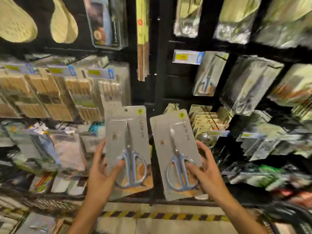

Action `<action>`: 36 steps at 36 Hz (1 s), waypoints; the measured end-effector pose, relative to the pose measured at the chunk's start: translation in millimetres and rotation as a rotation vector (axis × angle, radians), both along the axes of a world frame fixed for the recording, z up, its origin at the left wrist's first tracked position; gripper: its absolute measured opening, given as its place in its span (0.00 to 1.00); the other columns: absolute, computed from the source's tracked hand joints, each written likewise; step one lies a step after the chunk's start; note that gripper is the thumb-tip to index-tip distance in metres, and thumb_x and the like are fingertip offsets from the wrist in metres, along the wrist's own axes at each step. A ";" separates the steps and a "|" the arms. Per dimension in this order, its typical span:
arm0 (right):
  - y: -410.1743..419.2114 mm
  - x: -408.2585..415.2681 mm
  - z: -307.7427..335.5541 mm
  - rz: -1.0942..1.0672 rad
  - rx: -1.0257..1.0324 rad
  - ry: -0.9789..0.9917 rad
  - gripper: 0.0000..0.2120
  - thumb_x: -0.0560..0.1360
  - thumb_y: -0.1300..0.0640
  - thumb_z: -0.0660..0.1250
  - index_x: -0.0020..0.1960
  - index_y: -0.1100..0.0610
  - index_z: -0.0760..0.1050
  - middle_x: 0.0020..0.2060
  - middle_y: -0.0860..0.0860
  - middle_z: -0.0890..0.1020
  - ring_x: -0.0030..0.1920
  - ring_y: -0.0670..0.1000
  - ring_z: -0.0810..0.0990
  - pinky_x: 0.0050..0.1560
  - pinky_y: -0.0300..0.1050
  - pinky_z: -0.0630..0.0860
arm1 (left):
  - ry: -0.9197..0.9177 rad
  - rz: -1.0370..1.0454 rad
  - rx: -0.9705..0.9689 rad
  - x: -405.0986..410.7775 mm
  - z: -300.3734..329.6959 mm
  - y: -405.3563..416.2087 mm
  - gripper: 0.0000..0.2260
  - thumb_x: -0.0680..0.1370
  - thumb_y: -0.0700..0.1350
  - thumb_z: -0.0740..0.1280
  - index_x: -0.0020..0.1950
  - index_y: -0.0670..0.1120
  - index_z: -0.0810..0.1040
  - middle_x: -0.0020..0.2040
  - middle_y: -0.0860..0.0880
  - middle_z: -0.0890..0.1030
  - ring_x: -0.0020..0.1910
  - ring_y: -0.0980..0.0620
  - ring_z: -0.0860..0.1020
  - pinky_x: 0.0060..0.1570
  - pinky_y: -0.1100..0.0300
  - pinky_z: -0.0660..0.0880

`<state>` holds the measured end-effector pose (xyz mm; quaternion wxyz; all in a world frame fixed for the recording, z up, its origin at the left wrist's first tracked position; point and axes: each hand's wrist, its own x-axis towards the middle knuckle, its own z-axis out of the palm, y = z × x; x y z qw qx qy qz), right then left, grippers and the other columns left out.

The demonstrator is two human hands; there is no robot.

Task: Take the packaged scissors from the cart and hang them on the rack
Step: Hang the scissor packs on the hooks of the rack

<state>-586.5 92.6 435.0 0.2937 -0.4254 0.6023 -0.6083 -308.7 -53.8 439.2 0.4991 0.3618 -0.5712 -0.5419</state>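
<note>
The left hand (101, 173) grips one scissors pack (128, 149) by its lower edge, thumb on the front. The right hand (204, 173) grips a second pack (175, 152) likewise. Both packs are held upright, side by side, before the rack (158, 81).
</note>
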 end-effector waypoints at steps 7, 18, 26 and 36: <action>25.5 -29.1 26.0 -0.189 -0.127 0.015 0.33 0.76 0.60 0.71 0.76 0.43 0.64 0.66 0.44 0.81 0.64 0.48 0.82 0.54 0.38 0.82 | 0.029 -0.162 -0.040 -48.0 20.2 -7.3 0.37 0.74 0.43 0.76 0.74 0.73 0.67 0.70 0.59 0.80 0.66 0.57 0.80 0.58 0.64 0.80; 35.4 -98.0 46.3 -0.281 -0.191 0.019 0.32 0.78 0.63 0.70 0.77 0.43 0.64 0.64 0.38 0.81 0.60 0.44 0.84 0.50 0.35 0.82 | 0.044 -0.231 -0.181 -133.7 58.6 -9.3 0.36 0.75 0.40 0.74 0.73 0.73 0.69 0.72 0.62 0.76 0.68 0.59 0.78 0.63 0.59 0.80; 16.7 -172.8 47.4 -0.235 -0.245 -0.038 0.33 0.77 0.63 0.71 0.75 0.39 0.66 0.68 0.44 0.80 0.63 0.47 0.82 0.54 0.39 0.82 | 0.060 -0.203 -0.212 -201.6 75.0 -6.9 0.35 0.74 0.42 0.74 0.74 0.70 0.69 0.69 0.63 0.79 0.65 0.61 0.80 0.55 0.67 0.80; -14.8 -255.4 58.6 -0.172 -0.312 -0.039 0.31 0.74 0.58 0.72 0.72 0.37 0.68 0.64 0.40 0.81 0.61 0.46 0.83 0.52 0.38 0.82 | 0.033 -0.103 -0.280 -270.7 86.5 -10.2 0.36 0.73 0.43 0.75 0.75 0.70 0.68 0.65 0.67 0.80 0.62 0.65 0.80 0.48 0.73 0.79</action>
